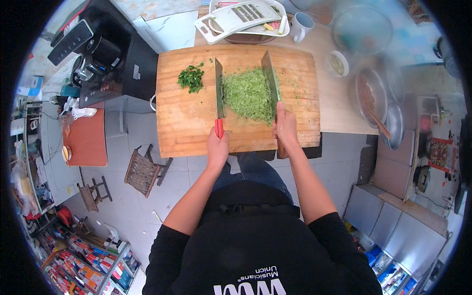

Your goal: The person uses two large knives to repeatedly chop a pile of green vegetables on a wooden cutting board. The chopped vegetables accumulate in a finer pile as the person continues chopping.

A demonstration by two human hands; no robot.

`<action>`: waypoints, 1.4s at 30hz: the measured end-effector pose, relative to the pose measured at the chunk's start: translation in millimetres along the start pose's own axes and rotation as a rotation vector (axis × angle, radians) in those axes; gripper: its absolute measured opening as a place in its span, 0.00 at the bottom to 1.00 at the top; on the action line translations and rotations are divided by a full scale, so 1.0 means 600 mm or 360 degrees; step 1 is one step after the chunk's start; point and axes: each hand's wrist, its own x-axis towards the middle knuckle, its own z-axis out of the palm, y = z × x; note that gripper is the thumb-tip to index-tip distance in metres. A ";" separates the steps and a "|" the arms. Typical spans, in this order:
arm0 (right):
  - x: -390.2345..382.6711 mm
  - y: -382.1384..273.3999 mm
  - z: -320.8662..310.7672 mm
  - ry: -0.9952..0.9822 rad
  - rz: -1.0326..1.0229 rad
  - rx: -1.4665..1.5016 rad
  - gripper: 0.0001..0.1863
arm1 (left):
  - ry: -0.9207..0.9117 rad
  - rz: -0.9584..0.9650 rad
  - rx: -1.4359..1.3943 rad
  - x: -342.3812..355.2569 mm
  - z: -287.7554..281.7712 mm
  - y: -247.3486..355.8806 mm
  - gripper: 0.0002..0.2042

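Observation:
A heap of finely chopped light-green vegetable lies on the wooden cutting board. My left hand is closed round the red handle of a cleaver, whose blade stands on edge along the heap's left side. In my right hand is a second cleaver with a wooden handle, its blade on edge along the heap's right side. The two blades flank the heap. A small pile of dark-green chopped herbs sits apart, left of the left cleaver.
Behind the board, a white grater rests across a white tray. A light-blue mug and a small bowl stand to the right. Farther right is a metal bowl with reddish-brown filling and chopsticks. A woven stool stands on the floor.

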 end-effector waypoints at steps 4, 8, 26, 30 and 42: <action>-0.005 0.011 0.000 -0.0005 0.0066 0.0106 0.33 | -0.0001 -0.0109 -0.0051 -0.002 0.000 0.006 0.06; -0.007 0.014 0.011 -0.0030 -0.0151 -0.0058 0.31 | -0.0019 -0.0101 -0.0025 -0.002 -0.002 0.011 0.06; -0.024 0.018 0.029 -0.0025 -0.0017 0.0054 0.30 | -0.0044 -0.0103 -0.0057 0.002 -0.003 0.009 0.07; -0.015 0.022 0.025 -0.0060 -0.0042 -0.0104 0.32 | -0.0026 -0.0083 -0.0013 0.001 -0.001 0.004 0.06; -0.012 0.011 -0.010 0.0047 0.0096 0.0149 0.32 | -0.0023 -0.0096 -0.0081 0.000 0.000 0.008 0.06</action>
